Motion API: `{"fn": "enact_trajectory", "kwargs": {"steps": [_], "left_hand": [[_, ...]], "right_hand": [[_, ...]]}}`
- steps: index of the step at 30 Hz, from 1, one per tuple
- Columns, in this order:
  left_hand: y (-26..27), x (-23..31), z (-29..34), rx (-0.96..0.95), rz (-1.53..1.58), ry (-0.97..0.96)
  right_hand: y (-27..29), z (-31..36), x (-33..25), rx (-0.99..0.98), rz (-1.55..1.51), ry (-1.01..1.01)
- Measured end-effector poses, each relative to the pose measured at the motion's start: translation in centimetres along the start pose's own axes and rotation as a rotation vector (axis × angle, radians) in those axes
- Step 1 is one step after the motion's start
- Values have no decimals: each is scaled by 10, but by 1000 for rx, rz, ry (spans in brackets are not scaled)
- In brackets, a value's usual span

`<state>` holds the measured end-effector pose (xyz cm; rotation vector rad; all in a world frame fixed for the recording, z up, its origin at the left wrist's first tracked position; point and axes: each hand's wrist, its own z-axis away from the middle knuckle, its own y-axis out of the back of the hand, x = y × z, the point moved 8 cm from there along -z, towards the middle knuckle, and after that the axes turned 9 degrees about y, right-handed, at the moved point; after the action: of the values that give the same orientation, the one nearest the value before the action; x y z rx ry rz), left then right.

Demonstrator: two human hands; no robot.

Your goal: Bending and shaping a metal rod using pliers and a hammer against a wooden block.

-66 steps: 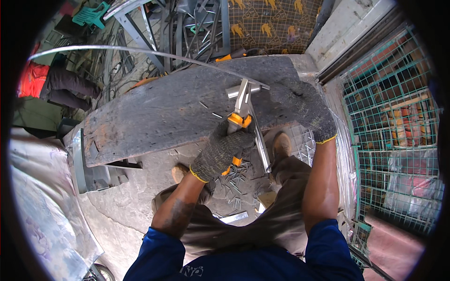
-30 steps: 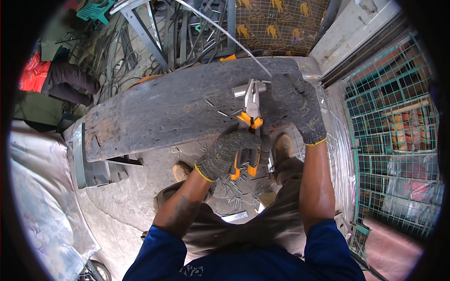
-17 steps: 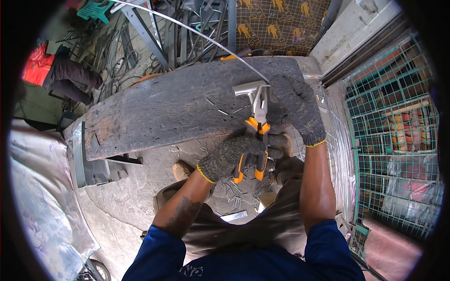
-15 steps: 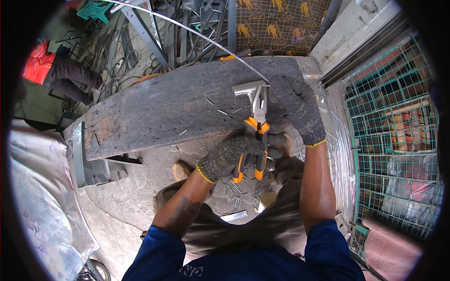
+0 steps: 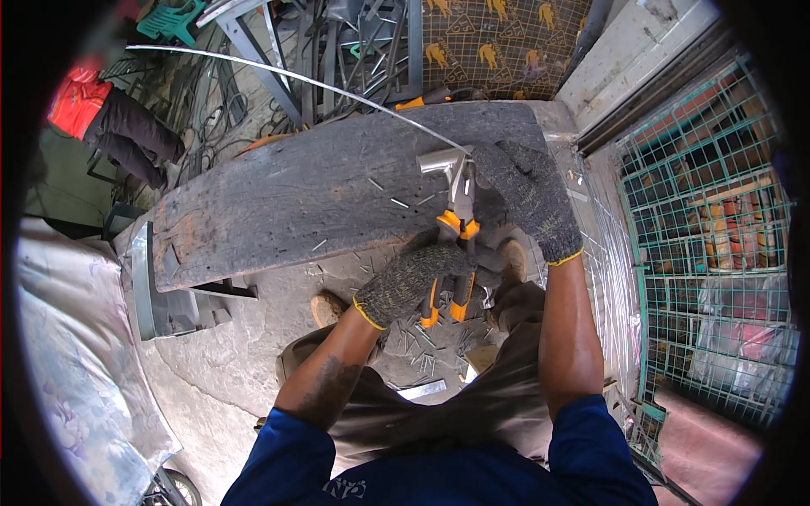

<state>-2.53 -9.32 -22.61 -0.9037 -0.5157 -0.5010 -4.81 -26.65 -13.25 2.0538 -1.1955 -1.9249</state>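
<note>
A cluttered metalworking area: a red-vested person (image 5: 82, 103) stands at far left, a pale flowered cloth (image 5: 89, 346) hangs nearer the viewer, and a dark, worn wooden bench (image 5: 278, 198) crosses the middle. A few short metal pieces (image 5: 400, 202) lie on the bench; many more lie on the floor below it. Above the bench, a long thin metal rod (image 5: 337, 88) arcs from the upper left to the right hand. The gloved left hand (image 5: 419, 280) is curled around the pliers (image 5: 462, 194), whose orange-and-black handles stand somewhat apart; their head points away from the wearer, over the bench's near part. Just beside that head shows a silvery cylinder (image 5: 440, 160) — apparently a hammer's head. The gloved right hand (image 5: 533, 196) is closed about the rod's near end, its fingertips mostly hidden. Whether the rod sits between the pliers' jaws cannot be told. A green wire mesh (image 5: 709, 253) closes the right side.

Likely hazards: the rod's long free span could swing and drag its end out of line — and fingertips so near the jaws could be pinched.

Compared with the frame half a second earlier, the right hand lies farther left, closer to the pliers, and the rod's far portion hangs lower.
</note>
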Motion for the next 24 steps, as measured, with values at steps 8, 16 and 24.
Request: {"fn": "enact_trajectory", "kwargs": {"steps": [8, 16, 24], "left_hand": [[1, 10, -3, -128, 22, -78], [-2, 19, -2, -11, 185, -46], [-17, 24, -5, -123, 79, -147]], "right_hand": [[17, -6, 6, 145, 119, 390], [7, -5, 6, 32, -318, 146], [7, -10, 24, 32, -370, 161]]}}
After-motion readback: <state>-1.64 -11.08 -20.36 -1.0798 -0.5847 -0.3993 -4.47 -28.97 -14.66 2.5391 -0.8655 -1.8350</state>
